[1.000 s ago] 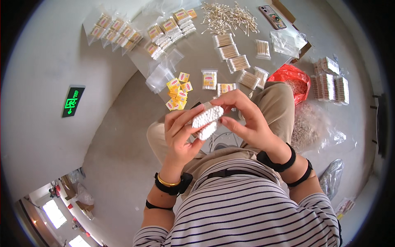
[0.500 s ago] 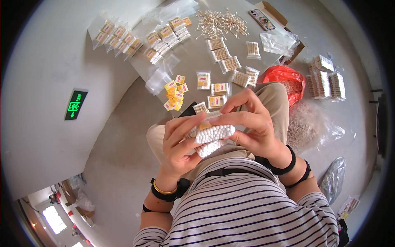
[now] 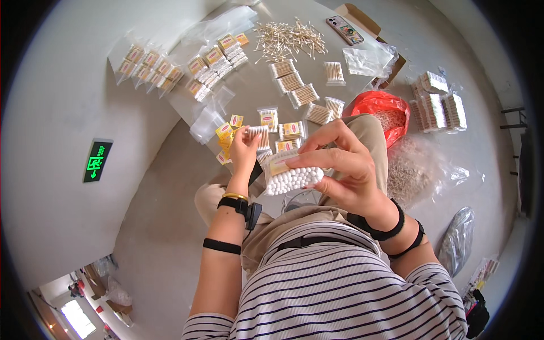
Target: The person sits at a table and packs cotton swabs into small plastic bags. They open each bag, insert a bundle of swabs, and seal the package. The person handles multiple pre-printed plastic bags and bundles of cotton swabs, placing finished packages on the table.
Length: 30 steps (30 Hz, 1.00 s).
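Note:
My right hand (image 3: 348, 167) grips a clear pack of cotton swabs (image 3: 293, 181) above my lap, its white tips facing me and a yellow label partly visible under my fingers. Farther off, at the near edge of the table, my left hand (image 3: 243, 152) is closed on another swab pack (image 3: 259, 137), sticks showing through the film. Yellow cards (image 3: 225, 136) lie just left of that hand. Labelled swab packs (image 3: 291, 131) rest to its right, beside plain packs (image 3: 303, 95) farther back.
Loose swabs (image 3: 289, 39) are heaped at the table's far side, near a phone (image 3: 344, 30). Stacked packs (image 3: 215, 59) and bagged packs (image 3: 148, 63) stand far left. A red bag (image 3: 371, 105) and a clear bag of swabs (image 3: 413, 173) sit right of my leg.
My left hand has left the right one and moved forward to the table edge, carrying the lower swab pack. My right hand still holds its pack over my lap.

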{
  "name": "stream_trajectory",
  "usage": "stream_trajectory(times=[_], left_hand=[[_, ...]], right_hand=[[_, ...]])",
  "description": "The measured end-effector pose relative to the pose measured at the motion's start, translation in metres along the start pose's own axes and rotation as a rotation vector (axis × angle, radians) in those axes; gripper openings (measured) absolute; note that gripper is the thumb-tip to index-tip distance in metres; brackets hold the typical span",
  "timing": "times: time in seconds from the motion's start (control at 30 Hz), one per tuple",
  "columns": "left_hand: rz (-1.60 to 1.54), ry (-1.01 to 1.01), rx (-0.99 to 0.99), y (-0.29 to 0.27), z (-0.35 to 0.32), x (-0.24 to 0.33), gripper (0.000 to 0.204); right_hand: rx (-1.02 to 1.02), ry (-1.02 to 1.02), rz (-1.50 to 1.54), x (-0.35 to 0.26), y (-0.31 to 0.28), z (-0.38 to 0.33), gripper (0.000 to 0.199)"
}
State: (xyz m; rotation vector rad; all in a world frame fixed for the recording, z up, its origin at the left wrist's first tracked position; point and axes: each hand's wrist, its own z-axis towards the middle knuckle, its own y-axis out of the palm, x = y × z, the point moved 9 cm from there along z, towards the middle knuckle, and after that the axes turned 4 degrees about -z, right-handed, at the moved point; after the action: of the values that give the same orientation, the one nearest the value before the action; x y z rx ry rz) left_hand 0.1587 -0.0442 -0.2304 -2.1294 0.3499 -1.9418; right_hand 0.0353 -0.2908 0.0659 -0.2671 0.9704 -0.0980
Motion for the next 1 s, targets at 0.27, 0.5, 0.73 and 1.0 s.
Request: stream_trajectory(times=[0.27, 0.5, 0.73, 1.0], left_hand=[[-0.331, 0.683, -0.09, -0.041, -0.078, 0.244, 0.048], [0.13, 0.959, -0.041, -0.05, -0.163, 0.345, 0.046], [0.047, 0.916, -0.113, -0.057, -0.183, 0.35, 0.031], [-0.174, 0.736, -0.158, -0.058, -0.198, 0.349, 0.029]], right_hand=[[0.054, 0.003, -0.048, 0.006, -0.009, 0.004, 0.029], [-0.057, -0.114, -0.095, -0.026, 0.006, 0.012, 0.03], [-0.023, -0.19, -0.106, -0.062, -0.001, 0.004, 0.034], [-0.06, -0.329, -0.065, -0.087, -0.005, -0.004, 0.026]])
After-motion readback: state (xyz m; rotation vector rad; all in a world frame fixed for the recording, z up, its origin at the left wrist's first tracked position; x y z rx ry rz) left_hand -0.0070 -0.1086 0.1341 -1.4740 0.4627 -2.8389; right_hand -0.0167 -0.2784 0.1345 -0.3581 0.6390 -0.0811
